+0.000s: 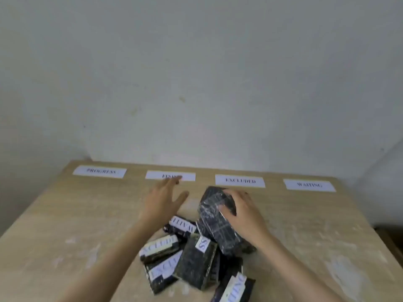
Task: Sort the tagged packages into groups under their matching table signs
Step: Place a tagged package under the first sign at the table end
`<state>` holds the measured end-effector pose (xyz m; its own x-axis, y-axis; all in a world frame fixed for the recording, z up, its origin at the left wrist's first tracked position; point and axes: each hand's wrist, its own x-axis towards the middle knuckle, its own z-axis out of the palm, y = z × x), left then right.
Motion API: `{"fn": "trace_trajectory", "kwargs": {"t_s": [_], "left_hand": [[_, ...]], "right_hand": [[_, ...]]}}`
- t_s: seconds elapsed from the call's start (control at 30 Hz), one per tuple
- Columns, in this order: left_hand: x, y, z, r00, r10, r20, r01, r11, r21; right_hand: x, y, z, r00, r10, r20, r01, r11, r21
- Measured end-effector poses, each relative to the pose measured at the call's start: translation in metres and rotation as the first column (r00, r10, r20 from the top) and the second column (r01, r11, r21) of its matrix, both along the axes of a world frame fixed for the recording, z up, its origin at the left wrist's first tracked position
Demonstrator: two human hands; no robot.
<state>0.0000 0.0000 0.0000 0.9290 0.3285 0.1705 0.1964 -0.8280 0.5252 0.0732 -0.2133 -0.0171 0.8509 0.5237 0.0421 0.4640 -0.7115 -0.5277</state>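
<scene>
- Wooden table [65,214] against a plain pale wall; four paper signs along its far edge.
- Item, held: dark wrapped package [214,219], raised off the pile, long axis running from near-right to far-left, tilted; tag not visible from this side.
- Right hand [242,212]: clasped over the package's right flank, fingers curled across its top face.
- Left hand [162,199]: spread and empty, hovering beside the package to its left, fingertips overlapping the FINISH sign [189,176].
- Relation: package lies directly below the EXCLUDED sign [239,180]; the right hand already has it, the left is free to turn it and reveal the tag.
- Remaining pile [192,256]: heaped packages nearer the body, tags reading WAITING, EXCLUDED and part of another.
- Outer signs: PROGRESS sign [99,171] far left, WAITING sign [309,184] far right; no packages under either.
</scene>
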Motion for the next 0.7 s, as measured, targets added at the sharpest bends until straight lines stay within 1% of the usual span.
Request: {"fn": "trace_trajectory", "kwargs": {"t_s": [0.07,0.13,0.17,0.23,0.27,0.33,0.37,0.4,0.43,0.47,0.5,0.53,0.57,0.6,0.63,0.67,0.7], "left_hand": [[-0.006,-0.015,-0.025,0.987,-0.044,-0.153,0.026,0.992,-0.12],[-0.014,-0.032,-0.049,0.953,-0.106,-0.283,0.031,0.966,-0.256],[-0.013,-0.038,-0.059,0.945,-0.117,-0.305,0.011,0.945,-0.328],[-0.005,-0.045,-0.066,0.948,-0.111,-0.3,-0.038,0.893,-0.449],[0.0,-0.047,-0.065,0.953,-0.107,-0.285,-0.053,0.863,-0.502],[0.01,-0.048,-0.065,0.955,-0.089,-0.283,-0.104,0.793,-0.6],[0.015,-0.047,-0.065,0.954,-0.076,-0.289,-0.135,0.755,-0.642],[0.019,-0.046,-0.064,0.951,-0.066,-0.301,-0.166,0.714,-0.68],[0.024,-0.042,-0.064,0.948,-0.059,-0.311,-0.197,0.661,-0.724],[0.026,-0.04,-0.06,0.945,-0.057,-0.322,-0.225,0.602,-0.766],[0.027,-0.038,-0.054,0.944,-0.058,-0.325,-0.244,0.542,-0.804],[0.024,-0.035,-0.046,0.946,-0.055,-0.319,-0.256,0.475,-0.842],[0.02,-0.031,-0.039,0.952,-0.044,-0.303,-0.261,0.4,-0.878],[0.015,-0.024,-0.033,0.959,-0.029,-0.282,-0.258,0.32,-0.912],[0.009,-0.017,-0.027,0.965,-0.024,-0.259,-0.246,0.246,-0.937],[0.002,-0.008,-0.021,0.969,-0.03,-0.247,-0.237,0.196,-0.952],[-0.005,0.0,-0.017,0.969,-0.025,-0.246,-0.238,0.174,-0.956]], "right_hand": [[-0.004,-0.002,-0.021,0.996,-0.088,0.033,0.092,0.985,-0.143],[-0.009,-0.009,-0.042,0.976,-0.219,0.001,0.211,0.939,-0.272],[-0.01,-0.01,-0.049,0.961,-0.274,-0.021,0.254,0.915,-0.313],[-0.009,-0.012,-0.056,0.943,-0.332,-0.026,0.302,0.885,-0.355],[-0.005,-0.013,-0.057,0.938,-0.346,-0.025,0.314,0.879,-0.359],[-0.001,-0.012,-0.054,0.927,-0.362,-0.1,0.303,0.878,-0.371],[0.001,-0.012,-0.053,0.92,-0.367,-0.14,0.3,0.886,-0.353],[0.002,-0.011,-0.052,0.918,-0.361,-0.166,0.303,0.906,-0.296],[0.003,-0.011,-0.05,0.923,-0.345,-0.173,0.311,0.93,-0.195],[0.003,-0.01,-0.047,0.935,-0.316,-0.159,0.31,0.949,-0.061],[0.001,-0.009,-0.042,0.957,-0.267,-0.111,0.275,0.959,0.07],[-0.002,-0.006,-0.037,0.979,-0.201,-0.013,0.201,0.968,0.148],[-0.007,-0.002,-0.033,0.98,-0.129,0.15,0.104,0.981,0.161],[-0.01,0.003,-0.03,0.934,-0.056,0.352,0.011,0.992,0.129],[-0.014,0.01,-0.028,0.845,0.018,0.534,-0.074,0.994,0.084],[-0.017,0.016,-0.028,0.75,0.081,0.657,-0.144,0.989,0.043],[-0.02,0.023,-0.029,0.675,0.115,0.729,-0.183,0.983,0.015]]}}
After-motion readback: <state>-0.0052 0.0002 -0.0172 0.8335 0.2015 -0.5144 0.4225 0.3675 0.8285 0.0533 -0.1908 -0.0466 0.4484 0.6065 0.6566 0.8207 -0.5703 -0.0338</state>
